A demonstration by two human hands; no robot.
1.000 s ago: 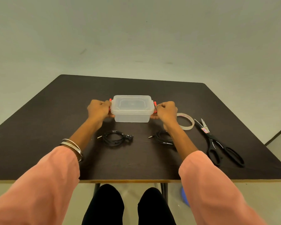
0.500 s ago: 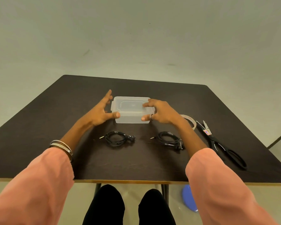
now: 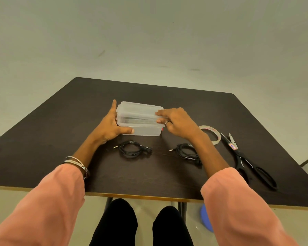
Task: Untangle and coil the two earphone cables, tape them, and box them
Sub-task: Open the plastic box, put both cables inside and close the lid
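Head view: left hand [image 3: 109,126] braces box [image 3: 140,127]; right hand [image 3: 176,121] pinches its lid [image 3: 140,110], 2 coiled cables [image 3: 132,149] nearer.

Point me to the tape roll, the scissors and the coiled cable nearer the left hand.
tape roll [image 3: 214,132]: head view, on the far right of the ring.
scissors [image 3: 241,157]: head view, on the black pivot area.
left coiled cable [image 3: 132,151]: head view, on the coil's loops.

The scissors [image 3: 245,157] bear a small red-and-blue label, its print too small to read.
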